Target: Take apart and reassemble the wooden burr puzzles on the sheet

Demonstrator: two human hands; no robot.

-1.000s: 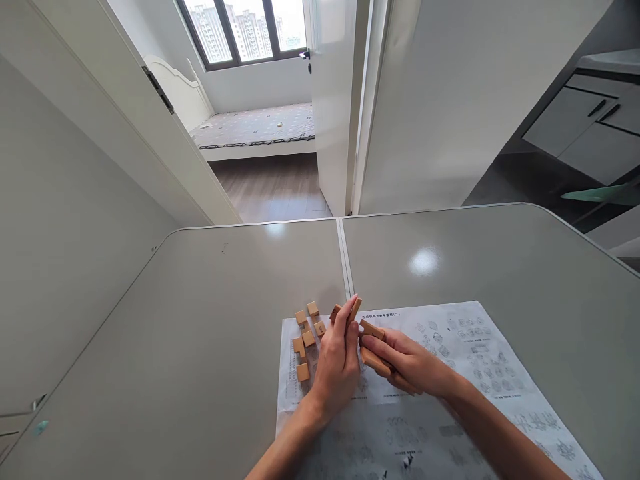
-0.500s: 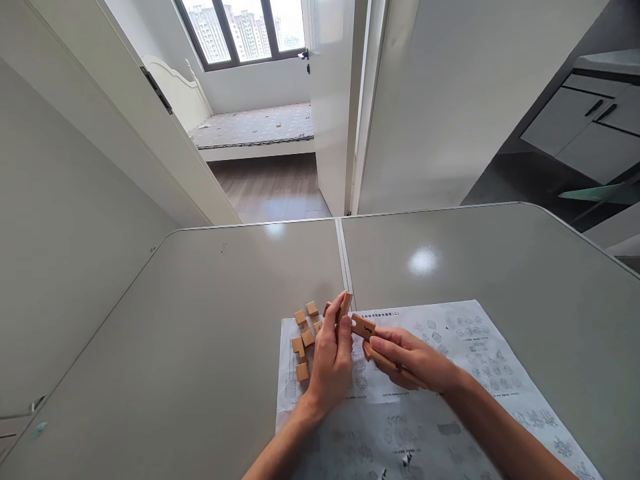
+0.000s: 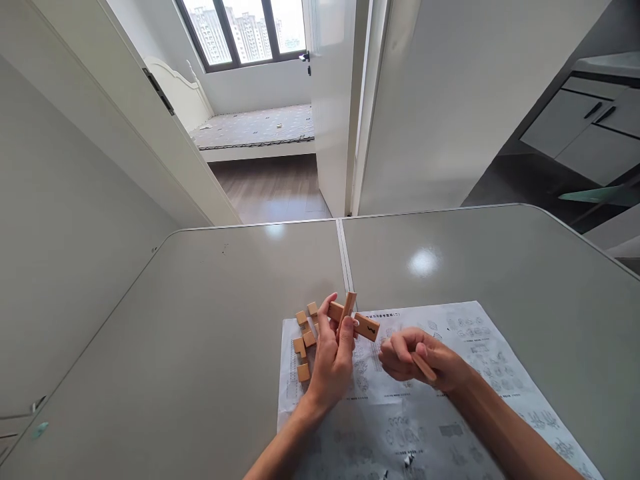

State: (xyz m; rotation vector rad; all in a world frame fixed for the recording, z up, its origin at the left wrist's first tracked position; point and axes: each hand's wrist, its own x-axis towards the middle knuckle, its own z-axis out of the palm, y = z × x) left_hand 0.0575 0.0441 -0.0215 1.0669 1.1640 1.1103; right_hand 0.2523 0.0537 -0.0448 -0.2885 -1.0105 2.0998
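Observation:
My left hand (image 3: 334,353) pinches several crossed wooden puzzle pieces (image 3: 367,327) above the sheet. One piece stands upright between thumb and fingers, and another sticks out to the right with a dark mark on its face. To the right, my right hand (image 3: 417,360) is curled around a wooden puzzle piece (image 3: 424,367), its end showing below the thumb; the rest is hidden in the palm. The two hands are apart. Small wooden blocks (image 3: 303,372) lie in a loose cluster left of my left hand, some partly hidden behind it.
A large printed sheet (image 3: 400,407) with small line diagrams lies under both hands. Dark scraps (image 3: 409,460) rest near its lower part. The grey table (image 3: 240,320) has a pale seam (image 3: 343,253) running away from me. Beyond it are a door (image 3: 334,100) and a bed (image 3: 255,127).
My right hand has let go of the marked piece and drawn back to the right, fingers curling in. The marked piece now stays with the pieces in my left hand.

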